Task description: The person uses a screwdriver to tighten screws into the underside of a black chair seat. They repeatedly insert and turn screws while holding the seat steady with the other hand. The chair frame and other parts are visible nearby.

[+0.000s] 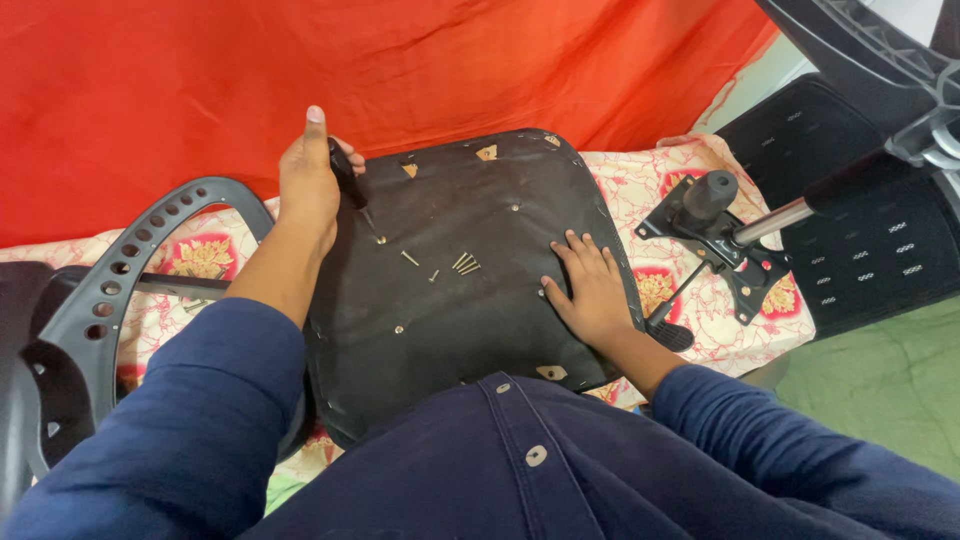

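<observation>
2 hands (310, 185) on matte black seat base (470, 330).

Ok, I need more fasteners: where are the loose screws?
The loose screws lie mid-way across the black seat underside, between the screwdriver tip and the right hand.

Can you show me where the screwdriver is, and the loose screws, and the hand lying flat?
Screwdriver (346, 172): head view, on its black handle in the left hand.
Loose screws (465, 263): head view, on the little bunch on the seat.
Right hand (590, 285): head view, on the back of the hand.
</observation>
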